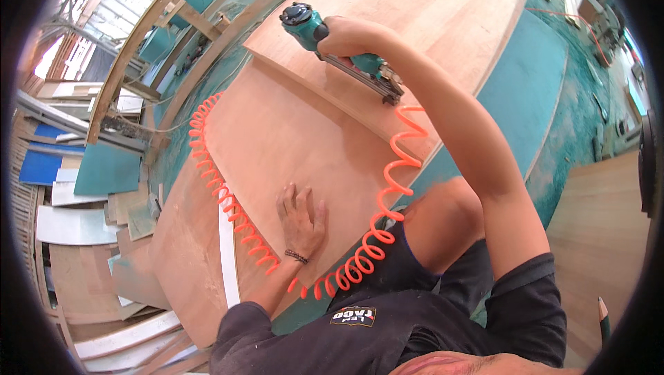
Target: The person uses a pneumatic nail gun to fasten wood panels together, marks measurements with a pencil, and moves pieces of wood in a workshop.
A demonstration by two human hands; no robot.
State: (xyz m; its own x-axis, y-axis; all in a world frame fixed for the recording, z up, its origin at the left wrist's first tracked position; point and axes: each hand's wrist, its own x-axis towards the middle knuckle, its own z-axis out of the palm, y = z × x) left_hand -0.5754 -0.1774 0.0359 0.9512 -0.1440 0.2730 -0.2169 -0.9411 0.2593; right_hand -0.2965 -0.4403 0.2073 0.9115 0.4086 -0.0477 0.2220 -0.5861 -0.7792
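Nailer (pixel 304 27), teal and black, is in right grip (pixel 346 36), fingers closed round its handle. It's over the upper wood panel (pixel 429 22), close to that panel's thick near edge; can't tell if the nose touches. Magazine slants down toward the right arm.

Left grip (pixel 302 223) holds nothing: palm down, fingers a bit spread, on the lower wood panel (pixel 277 115), near its near end. Dark beaded bracelet (pixel 297 257) on that wrist. Upper panel overlaps the lower one's far part.

Orange coiled hose (pixel 379 236) drops from beside the tool's rear, loops round the near end of the lower panel, then runs up its left side. White strip (pixel 229 257) left of the left forearm. Bare knee (pixel 449 223) right of the lower panel. Pencil (pixel 604 321) far lower right. Scrap boards (pixel 83 264) piled left, wood frame (pixel 114 77) upper left.
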